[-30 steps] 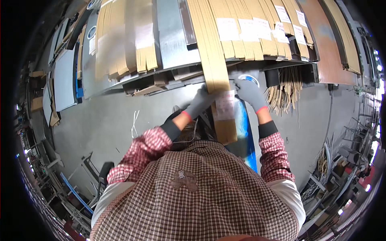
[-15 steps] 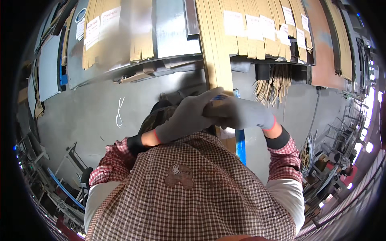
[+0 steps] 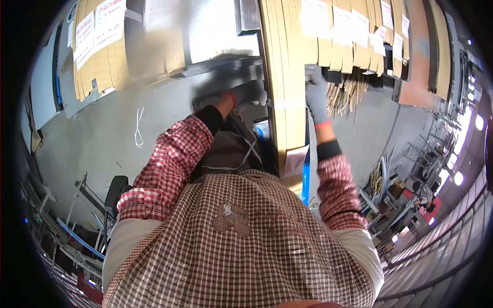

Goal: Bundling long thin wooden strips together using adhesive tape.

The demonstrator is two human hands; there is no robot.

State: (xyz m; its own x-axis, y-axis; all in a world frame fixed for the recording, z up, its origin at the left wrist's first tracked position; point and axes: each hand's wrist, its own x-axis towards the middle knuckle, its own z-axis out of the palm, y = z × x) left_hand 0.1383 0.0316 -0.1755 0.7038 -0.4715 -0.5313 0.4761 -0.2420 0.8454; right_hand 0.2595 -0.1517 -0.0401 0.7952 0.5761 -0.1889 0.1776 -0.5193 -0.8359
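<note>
A long stack of tan cardboard strips [image 3: 287,61] runs from the far side straight toward me, with a pale band across it and a white label [image 3: 296,161] at its near end. My left hand [image 3: 250,92], in a grey glove with a red cuff, is at the stack's left side; its fingers are blurred. My right hand [image 3: 317,97], gloved alike, reaches along the right side, touching or close to the edge. Its fingertips are smeared and partly hidden, so I cannot tell whether either hand grips the stack.
More labelled cardboard-wrapped stacks [image 3: 354,33] line the far side, with others [image 3: 100,56] at far left. Thin strips [image 3: 346,97] hang in a bunch beneath them. A blue upright [image 3: 306,179] stands by the near stack. White string [image 3: 138,127] lies on the grey floor.
My hands were together over the near end of the stack. They have parted and reached forward, one to each side of it. The view has shifted slightly toward the stacks.
</note>
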